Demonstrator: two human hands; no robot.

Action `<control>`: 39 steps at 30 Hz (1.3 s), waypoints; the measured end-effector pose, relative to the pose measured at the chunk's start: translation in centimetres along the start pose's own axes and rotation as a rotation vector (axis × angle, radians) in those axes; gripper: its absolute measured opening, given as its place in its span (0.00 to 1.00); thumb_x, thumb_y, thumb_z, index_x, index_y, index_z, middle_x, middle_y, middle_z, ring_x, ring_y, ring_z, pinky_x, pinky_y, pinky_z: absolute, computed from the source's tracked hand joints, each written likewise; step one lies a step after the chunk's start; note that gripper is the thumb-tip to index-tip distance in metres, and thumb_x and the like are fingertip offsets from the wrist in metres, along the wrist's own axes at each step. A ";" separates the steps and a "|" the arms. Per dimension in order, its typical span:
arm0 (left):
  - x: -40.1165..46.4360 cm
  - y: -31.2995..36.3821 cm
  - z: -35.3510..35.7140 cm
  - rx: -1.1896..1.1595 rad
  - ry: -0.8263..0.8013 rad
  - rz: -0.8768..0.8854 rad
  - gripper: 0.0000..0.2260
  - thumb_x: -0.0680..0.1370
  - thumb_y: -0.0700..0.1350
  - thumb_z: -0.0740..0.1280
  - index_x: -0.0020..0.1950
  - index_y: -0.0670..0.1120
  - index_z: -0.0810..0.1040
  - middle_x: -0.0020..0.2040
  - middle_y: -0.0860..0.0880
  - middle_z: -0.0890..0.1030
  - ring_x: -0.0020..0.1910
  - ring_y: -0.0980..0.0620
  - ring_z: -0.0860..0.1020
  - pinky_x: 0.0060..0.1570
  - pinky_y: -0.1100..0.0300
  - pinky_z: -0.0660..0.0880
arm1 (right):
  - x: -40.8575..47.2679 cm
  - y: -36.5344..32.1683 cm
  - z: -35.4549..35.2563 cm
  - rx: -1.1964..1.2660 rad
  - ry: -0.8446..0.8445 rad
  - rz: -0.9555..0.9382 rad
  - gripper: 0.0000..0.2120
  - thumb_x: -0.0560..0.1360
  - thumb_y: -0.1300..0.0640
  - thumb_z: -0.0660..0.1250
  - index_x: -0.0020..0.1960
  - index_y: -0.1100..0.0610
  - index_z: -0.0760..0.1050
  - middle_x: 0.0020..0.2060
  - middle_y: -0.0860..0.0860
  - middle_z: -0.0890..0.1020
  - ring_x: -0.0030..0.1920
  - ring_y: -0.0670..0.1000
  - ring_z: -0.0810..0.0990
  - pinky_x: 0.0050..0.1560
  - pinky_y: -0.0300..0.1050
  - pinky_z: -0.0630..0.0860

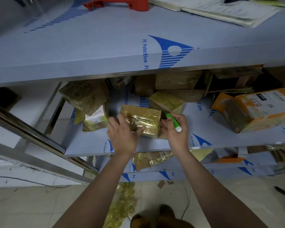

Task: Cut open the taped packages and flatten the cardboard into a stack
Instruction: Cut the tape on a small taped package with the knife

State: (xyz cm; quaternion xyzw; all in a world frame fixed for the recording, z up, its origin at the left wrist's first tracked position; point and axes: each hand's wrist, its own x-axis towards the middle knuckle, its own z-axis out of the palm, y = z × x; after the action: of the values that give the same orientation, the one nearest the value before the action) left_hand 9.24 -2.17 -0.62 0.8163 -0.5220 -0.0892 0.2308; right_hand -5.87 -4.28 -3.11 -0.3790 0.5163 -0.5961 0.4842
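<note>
A small cardboard package (143, 118) wrapped in yellowish tape sits on the middle shelf (196, 129) near its front edge. My left hand (123, 134) lies against the package's left and front side, thumb on its lower front. My right hand (176, 127) grips a green cutter (173, 121) with a white end, its tip at the package's right edge. Several more taped packages (85, 96) lie behind and to the left. An orange and white package (253, 109) lies at the right.
The top shelf (105, 46) juts out above, carrying a red tape dispenser (122, 3) and papers (220, 10). A steel rail (28, 130) runs along the left. Flattened cardboard (148, 159) lies on the lower shelf. Tape scraps (123, 199) litter the floor.
</note>
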 end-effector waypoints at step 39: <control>1.5 -0.6 -0.1 -0.174 -0.438 0.019 0.36 0.77 0.56 0.68 0.79 0.54 0.51 0.78 0.48 0.40 0.77 0.46 0.44 0.74 0.51 0.51 | 1.1 0.3 -2.4 0.186 -0.138 0.242 0.08 0.80 0.67 0.61 0.50 0.58 0.77 0.43 0.54 0.81 0.47 0.50 0.81 0.55 0.52 0.81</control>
State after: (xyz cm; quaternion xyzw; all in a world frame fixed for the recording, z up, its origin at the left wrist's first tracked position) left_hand 10.43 -3.24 -0.65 0.7496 -0.5575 -0.3068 0.1822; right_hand -8.38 -4.77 -3.90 -0.3076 0.4660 -0.5512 0.6200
